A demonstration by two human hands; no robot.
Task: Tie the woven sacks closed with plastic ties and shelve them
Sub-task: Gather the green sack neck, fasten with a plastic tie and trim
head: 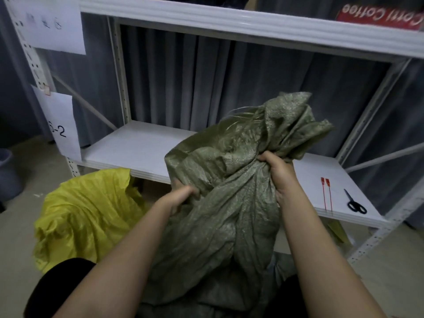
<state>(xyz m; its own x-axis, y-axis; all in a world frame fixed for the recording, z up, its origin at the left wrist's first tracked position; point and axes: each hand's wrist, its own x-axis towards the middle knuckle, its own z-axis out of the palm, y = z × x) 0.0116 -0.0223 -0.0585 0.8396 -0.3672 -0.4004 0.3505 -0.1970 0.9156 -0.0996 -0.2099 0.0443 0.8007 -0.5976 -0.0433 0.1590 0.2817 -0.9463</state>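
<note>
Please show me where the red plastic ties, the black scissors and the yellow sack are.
Red plastic ties (326, 195): head view, middle of the two thin straps.
Black-handled scissors (356, 206): head view, on a finger loop.
Yellow woven sack (91, 212): head view, crumpled upper side.

Count: 2 woven sacks – 1 green sack (220, 203), 1 yellow sack (87, 214). 2 red plastic ties (327, 195) and 1 pair of scissors (355, 203) on the lower shelf (137, 148). 2 paper sheets on the rack upright (62, 125). 1 grey bin (8, 173). 2 hands (278, 173) in frame.
</note>
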